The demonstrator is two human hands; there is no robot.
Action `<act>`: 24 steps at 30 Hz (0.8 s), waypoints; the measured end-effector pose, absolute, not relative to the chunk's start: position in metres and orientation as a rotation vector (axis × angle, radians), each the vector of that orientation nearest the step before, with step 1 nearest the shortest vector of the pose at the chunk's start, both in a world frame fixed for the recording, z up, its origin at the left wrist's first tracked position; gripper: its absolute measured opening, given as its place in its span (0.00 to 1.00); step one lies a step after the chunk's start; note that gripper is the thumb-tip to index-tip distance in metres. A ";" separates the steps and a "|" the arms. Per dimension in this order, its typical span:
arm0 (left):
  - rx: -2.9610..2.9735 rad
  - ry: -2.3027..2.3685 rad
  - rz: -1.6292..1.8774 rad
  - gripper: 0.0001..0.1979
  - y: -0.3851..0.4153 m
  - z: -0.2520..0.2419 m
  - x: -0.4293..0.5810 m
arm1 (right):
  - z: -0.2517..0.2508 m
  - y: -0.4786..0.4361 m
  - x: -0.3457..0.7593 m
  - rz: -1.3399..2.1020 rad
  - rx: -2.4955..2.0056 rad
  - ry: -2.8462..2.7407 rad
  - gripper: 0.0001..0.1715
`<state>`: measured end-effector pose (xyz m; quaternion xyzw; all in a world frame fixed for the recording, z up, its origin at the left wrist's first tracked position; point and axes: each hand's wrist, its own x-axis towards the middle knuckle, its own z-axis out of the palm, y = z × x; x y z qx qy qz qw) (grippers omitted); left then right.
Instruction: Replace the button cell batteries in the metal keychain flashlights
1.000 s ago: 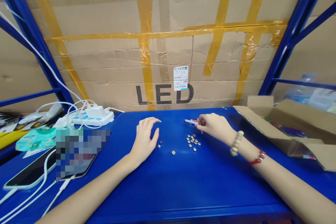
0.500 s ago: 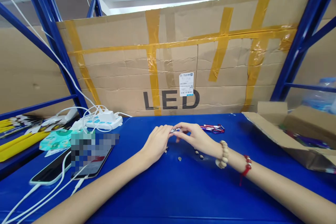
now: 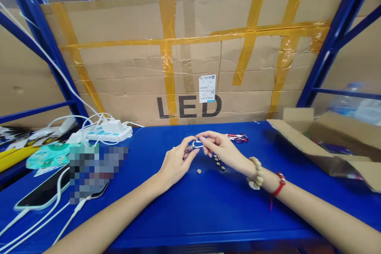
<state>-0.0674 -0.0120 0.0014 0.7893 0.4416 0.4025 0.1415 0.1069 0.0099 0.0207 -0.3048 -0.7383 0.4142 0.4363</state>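
A slim silver carabiner keychain [image 3: 195,145] is held between my two hands above the blue tabletop. My left hand [image 3: 174,164] is closed round its lower, darker end. The fingertips of my right hand [image 3: 223,150] pinch its shiny loop; fingers partly hide the piece. Below them on the table lies a small round button-like piece [image 3: 199,171]. Several more small round metallic pieces [image 3: 223,168] sit under my right hand. Behind that hand are red and purple carabiner keychains [image 3: 238,138], partly covered by it.
An open cardboard box [image 3: 293,143] with colourful items stands at right. On the left are phones [image 3: 41,190] with white cables, a power strip [image 3: 110,133] and a teal packet [image 3: 47,154]. A large cardboard sheet [image 3: 133,75] rises behind the blue table [image 3: 178,214].
My left hand has turned, so its thumb and the held keychain show more. The camera view has shifted, and more of the table's front edge is visible.
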 end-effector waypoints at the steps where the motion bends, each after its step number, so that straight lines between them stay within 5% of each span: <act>1: 2.286 1.307 1.161 0.14 -0.012 0.002 -0.067 | 0.021 0.009 0.106 1.063 -0.761 -1.819 0.23; 9: 2.111 1.399 1.144 0.12 -0.015 0.008 -0.064 | 0.019 0.001 0.108 0.966 -0.839 -1.900 0.21; 18: 2.048 1.478 1.259 0.16 0.006 -0.001 -0.078 | 0.036 -0.002 0.150 0.007 -1.542 -2.263 0.17; 24: 2.077 1.479 1.281 0.14 0.014 -0.005 -0.085 | -0.033 -0.063 0.276 -0.204 -1.956 -2.087 0.26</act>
